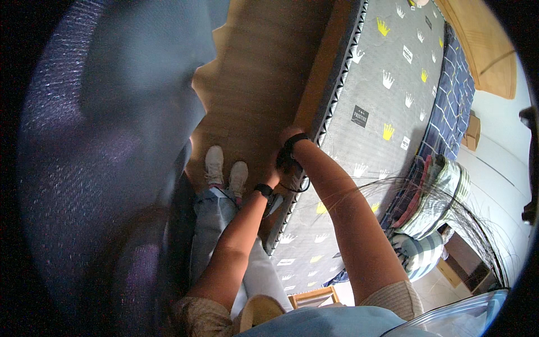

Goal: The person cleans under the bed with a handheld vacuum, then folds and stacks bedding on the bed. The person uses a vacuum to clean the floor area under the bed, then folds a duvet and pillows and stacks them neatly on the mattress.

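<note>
My left hand point(274, 175) is low beside the bed's edge, with a dark band at its wrist. My right hand point(291, 134) is just above it, close to the wooden bed side point(313, 84), and wears a black wristband. Something dark point(286, 160) lies between the two hands, too shadowed to name, and a thin black cable point(300, 191) loops near them over the mattress edge. The fingers of both hands are in shadow, so their grip cannot be told. The grey mattress point(366, 151) with crown prints lies right of the hands.
Large dark blurred fabric point(139, 84) covers the left side. White shoes point(214, 164) stand on the wood floor point(252, 76). On the far side of the bed are a blue checked cloth point(452, 92), folded bedding point(442, 202), a wooden headboard point(484, 42) and a cardboard box point(472, 132).
</note>
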`<state>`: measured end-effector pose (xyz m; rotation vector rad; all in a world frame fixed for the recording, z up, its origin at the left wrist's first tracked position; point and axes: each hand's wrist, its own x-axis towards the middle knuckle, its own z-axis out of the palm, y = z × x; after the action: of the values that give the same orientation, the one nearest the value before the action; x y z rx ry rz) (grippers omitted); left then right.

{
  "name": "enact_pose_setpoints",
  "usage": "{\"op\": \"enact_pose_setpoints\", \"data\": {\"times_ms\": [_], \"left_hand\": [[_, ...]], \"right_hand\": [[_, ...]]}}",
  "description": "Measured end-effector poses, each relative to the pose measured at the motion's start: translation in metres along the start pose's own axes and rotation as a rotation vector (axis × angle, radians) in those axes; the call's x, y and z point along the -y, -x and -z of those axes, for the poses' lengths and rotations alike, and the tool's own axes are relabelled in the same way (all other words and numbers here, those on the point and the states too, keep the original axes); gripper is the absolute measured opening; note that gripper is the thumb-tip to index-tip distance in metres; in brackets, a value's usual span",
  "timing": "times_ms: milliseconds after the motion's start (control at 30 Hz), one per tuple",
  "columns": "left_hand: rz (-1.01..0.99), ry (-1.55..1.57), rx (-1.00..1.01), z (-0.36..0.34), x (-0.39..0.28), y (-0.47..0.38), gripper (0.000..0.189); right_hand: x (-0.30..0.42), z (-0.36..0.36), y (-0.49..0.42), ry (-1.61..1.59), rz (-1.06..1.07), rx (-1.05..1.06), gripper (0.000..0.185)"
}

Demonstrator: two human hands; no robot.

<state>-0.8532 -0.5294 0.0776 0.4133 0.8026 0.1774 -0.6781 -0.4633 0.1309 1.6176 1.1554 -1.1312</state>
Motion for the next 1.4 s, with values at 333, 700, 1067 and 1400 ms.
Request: {"op": "enact_pose_setpoints", "data": {"times_ms": [333, 700, 1067, 1400], "left_hand": [[-0.038, -0.628, 0.032, -0.022, -0.058, 0.055, 0.057], [-0.014, -0.472, -0.011, -0.015, -0.049, 0.043, 0.055], [-0.059, -0.831, 0.053, 0.043, 0.005, 0.0, 0.055], [-0.046, -0.707, -0.012, 0.04, -0.002, 0.007, 0.055]], "right_hand": [[0.006, -0.002, 0.008, -0.028, 0.085, 0.071, 0.036], [0.019, -0.003, -0.02, 0.048, 0.006, 0.147, 0.039], [0.03, -0.023, -0.067, -0.03, -0.105, 0.123, 0.04], [0.033, -0.011, -0.052, -0.014, -0.051, 0.105, 0.039]]}}
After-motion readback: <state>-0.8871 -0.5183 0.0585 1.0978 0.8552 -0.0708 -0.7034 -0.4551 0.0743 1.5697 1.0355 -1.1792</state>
